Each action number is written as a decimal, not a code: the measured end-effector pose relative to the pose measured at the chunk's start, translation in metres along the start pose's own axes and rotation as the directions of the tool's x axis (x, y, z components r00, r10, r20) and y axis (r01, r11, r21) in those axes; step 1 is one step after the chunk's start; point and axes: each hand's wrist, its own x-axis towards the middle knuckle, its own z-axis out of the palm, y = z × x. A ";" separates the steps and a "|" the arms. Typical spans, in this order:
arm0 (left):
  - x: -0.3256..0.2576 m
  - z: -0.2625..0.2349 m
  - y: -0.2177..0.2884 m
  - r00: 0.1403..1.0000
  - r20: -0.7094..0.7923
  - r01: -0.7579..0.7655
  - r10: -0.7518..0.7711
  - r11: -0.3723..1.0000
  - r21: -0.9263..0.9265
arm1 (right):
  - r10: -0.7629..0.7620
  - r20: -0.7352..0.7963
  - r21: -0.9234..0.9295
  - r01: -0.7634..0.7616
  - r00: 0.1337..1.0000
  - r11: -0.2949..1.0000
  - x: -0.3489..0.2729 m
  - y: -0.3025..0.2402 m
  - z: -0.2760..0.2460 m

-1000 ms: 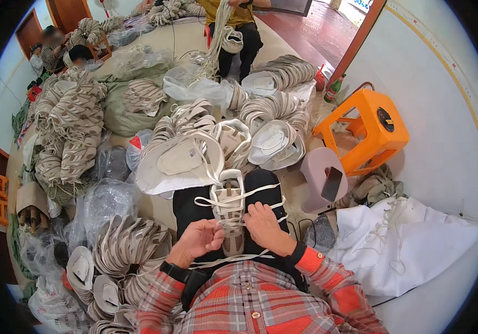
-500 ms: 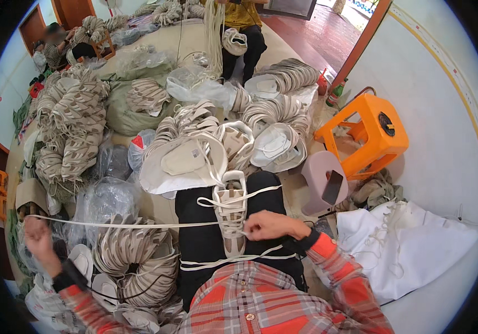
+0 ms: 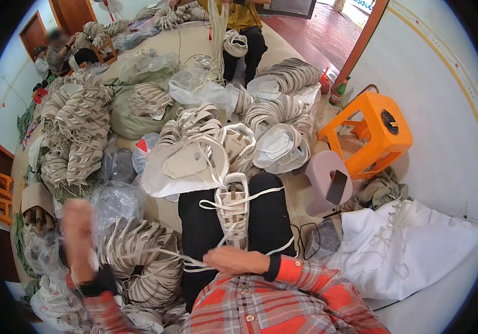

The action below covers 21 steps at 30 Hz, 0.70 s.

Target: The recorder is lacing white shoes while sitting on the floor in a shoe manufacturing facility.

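Observation:
A beige and brown shoe upper (image 3: 232, 214), partly laced, lies along my lap between my thighs, on black cloth. A cream shoelace (image 3: 166, 253) crosses its eyelets, and loose ends stretch out to both sides. Just below the toe of the upper is my right hand (image 3: 234, 260), its fingers closed on the lace. My left hand (image 3: 79, 236) is raised at the left, smeared by motion; its fingers cannot be made out. A blurred stretch of lace runs left from my right hand toward it.
A ring of stacked shoe uppers (image 3: 141, 259) lies below left. More uppers (image 3: 186, 161) are piled past my knees. At right stand a grey stool (image 3: 320, 181) bearing a phone (image 3: 336, 186) and an orange stool (image 3: 375, 131). Another person (image 3: 242, 39) sits beyond, holding cream laces.
My right hand has moved down toward my waist, below the shoe upper. My left hand has swung inward and down from the far left. The lace, taut before, now hangs slack and blurred.

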 end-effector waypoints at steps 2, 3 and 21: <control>-0.013 0.126 0.049 0.891 0.306 0.307 -0.336 0.941 0.141 | 0.105 0.037 0.149 -0.109 0.994 0.983 -0.008 -0.012 -0.016; -0.031 0.170 0.037 0.849 0.373 0.434 -0.375 0.897 -0.086 | 0.268 -0.280 0.229 -0.206 0.922 0.951 -0.013 -0.001 -0.016; -0.053 0.281 0.022 0.934 0.329 -0.058 -0.138 0.851 0.522 | 0.470 -0.001 0.992 -0.057 0.883 0.109 -0.045 0.018 -0.030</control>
